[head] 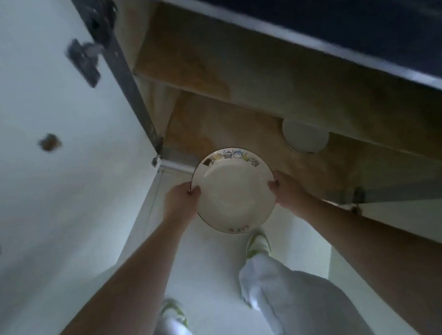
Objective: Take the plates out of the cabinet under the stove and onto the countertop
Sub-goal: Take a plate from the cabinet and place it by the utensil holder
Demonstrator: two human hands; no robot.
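Observation:
A cream plate [232, 190] with a dark rim and small coloured pictures along its far edge is held level over the floor, just in front of the open cabinet [237, 127]. My left hand [181, 202] grips its left edge and my right hand [286, 191] grips its right edge. A plain white plate [306, 138] lies further in on the cabinet's wooden bottom shelf, partly hidden under the shelf above.
The white cabinet door [30, 120] stands swung open at the left, with metal hinges [84, 61] on it. The dark stove top and counter edge [335, 16] run across the upper right. My legs and shoes [257, 245] stand on the white floor below.

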